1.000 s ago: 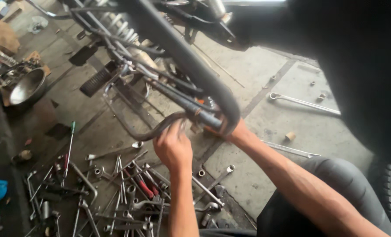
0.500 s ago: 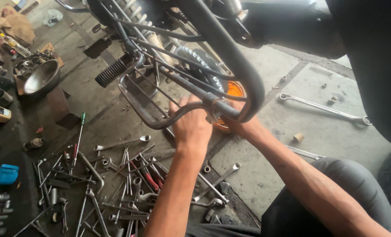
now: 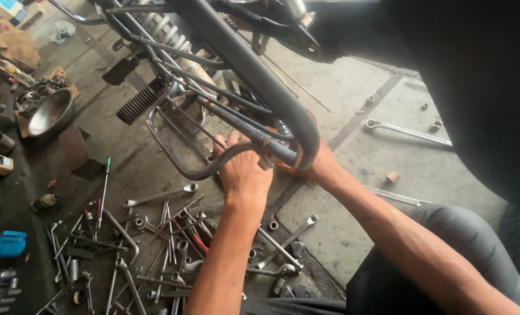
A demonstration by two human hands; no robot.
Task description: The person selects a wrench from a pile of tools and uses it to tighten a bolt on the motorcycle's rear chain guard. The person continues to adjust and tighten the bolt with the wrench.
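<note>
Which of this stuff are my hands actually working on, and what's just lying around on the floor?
In hand:
left hand on the bent metal bar
right hand behind the thick grey tube

Lying about:
pile of spanners
long spanner
green-handled screwdriver
metal bowl

Dark curved metal frame tube [image 3: 254, 76]
</note>
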